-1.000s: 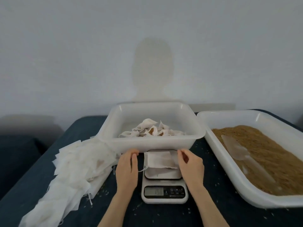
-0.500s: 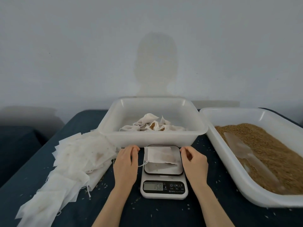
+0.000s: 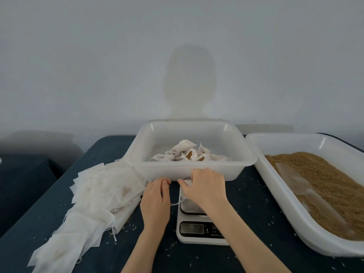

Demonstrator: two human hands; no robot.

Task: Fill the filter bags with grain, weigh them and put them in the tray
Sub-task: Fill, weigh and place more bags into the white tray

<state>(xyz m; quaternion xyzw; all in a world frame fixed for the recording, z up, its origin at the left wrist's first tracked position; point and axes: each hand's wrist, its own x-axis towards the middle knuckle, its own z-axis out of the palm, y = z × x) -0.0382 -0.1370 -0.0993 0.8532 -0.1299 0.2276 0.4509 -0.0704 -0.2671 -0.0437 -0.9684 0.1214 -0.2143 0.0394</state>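
1. Currently, filter bag (image 3: 184, 194) is sitting on the scale (image 3: 199, 223) platform, mostly hiding under the right hand (image 3: 204, 189).
2. Right hand's fingers are curling over the bag; actual grip – cannot tell.
3. Left hand (image 3: 155, 201) is resting beside the scale, fingers bending; drawstring (image 3: 175, 203) contact unclear.
4. Tray (image 3: 189, 170) is holding filled bags (image 3: 189, 154) behind; empty bags (image 3: 94, 196) left, grain bin (image 3: 291, 213) right.

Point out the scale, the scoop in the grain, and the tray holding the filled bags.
scale (image 3: 199, 231): head view, front panel beside the display.
scoop (image 3: 295, 181): head view, clear blade lying on the grain.
tray (image 3: 189, 170): head view, bare near wall.
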